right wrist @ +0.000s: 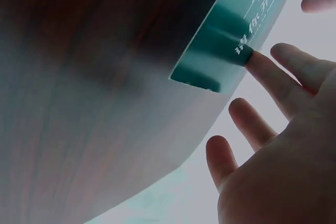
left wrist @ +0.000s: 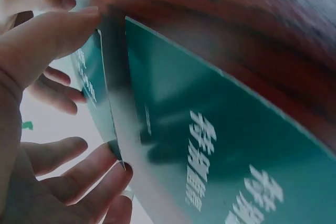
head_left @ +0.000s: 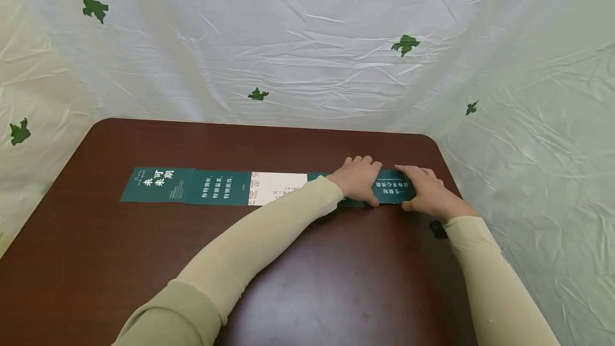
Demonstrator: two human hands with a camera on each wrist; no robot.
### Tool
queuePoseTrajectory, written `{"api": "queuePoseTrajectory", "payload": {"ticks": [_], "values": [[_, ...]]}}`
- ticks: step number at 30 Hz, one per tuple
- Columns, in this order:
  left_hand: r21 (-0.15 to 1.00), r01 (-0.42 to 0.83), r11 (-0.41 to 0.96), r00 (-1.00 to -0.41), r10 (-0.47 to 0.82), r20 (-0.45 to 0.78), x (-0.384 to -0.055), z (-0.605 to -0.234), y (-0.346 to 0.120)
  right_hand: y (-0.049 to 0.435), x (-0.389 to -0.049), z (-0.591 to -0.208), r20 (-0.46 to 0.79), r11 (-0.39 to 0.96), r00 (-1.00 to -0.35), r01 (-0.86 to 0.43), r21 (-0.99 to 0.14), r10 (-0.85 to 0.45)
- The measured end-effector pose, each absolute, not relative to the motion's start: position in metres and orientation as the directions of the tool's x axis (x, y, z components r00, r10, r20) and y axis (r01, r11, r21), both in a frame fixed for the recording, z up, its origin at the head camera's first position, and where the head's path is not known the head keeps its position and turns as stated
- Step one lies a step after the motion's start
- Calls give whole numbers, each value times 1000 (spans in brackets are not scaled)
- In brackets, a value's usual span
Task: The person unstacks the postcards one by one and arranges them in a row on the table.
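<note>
A row of cards lies across the table. At its right end is a dark green card (head_left: 394,188) with white lettering. My left hand (head_left: 355,178) spans this card's left side, thumb at the near edge and fingers at the far edge; in the left wrist view the thumb and fingertips meet the card's corners (left wrist: 94,77). My right hand (head_left: 434,194) holds the same card near its right end, with a fingertip on the far edge of the card (right wrist: 210,51) in the right wrist view. Beside it, a green card (left wrist: 184,87) is partly hidden by my left hand and sleeve in the head view.
Farther left in the row are a white card (head_left: 276,188), a green card (head_left: 218,188) and another green card (head_left: 156,186), edge to edge or slightly overlapping. The brown table (head_left: 336,276) has rounded far corners. White sheeting (head_left: 307,41) with green leaf-like patches surrounds it.
</note>
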State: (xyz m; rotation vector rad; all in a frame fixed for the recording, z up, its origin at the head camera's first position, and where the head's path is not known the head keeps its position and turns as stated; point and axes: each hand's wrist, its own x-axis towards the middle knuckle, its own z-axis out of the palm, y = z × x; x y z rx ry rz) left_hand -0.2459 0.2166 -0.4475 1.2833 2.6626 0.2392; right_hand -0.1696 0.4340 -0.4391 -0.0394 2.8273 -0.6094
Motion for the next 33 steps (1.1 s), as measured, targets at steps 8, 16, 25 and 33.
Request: {"api": "queuePoseTrajectory", "payload": {"ticks": [8,16,25,33], "values": [[209,733,647,-637,761,-124,-245,-455,221,436,-171,-449,-256,905,-964,45,-424,-72],[202,724,659,-653,750,-106,-243,-451,213,434,-176,-451,-255,903,-962,26,-430,-94],[227,708,668,-666,739,-100,-241,-450,207,434,-180,-449,-251,900,-961,9,-437,-112],[292,708,643,-673,740,2,-231,-441,168,426,-166,-440,-86,897,-986,-90,-433,-140]]}}
